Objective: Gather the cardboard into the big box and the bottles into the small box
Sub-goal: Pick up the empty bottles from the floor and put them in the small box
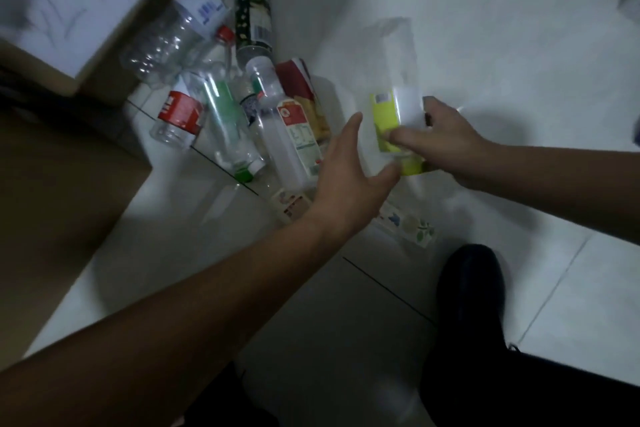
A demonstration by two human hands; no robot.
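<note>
My right hand is shut on a clear bottle with a yellow-green label and cap, held above the white floor. My left hand is open just left of that bottle, thumb near its cap. Left of my hands lies a heap of several empty bottles: clear ones with red, green and white labels, and a dark glass bottle. A red and yellow carton lies in the heap. A brown cardboard box stands at the left, and another box with a white top at the upper left.
A flat printed carton piece lies on the floor below my hands. My dark shoe and trouser leg are at the lower right. White tiled floor stretches to the right and far side.
</note>
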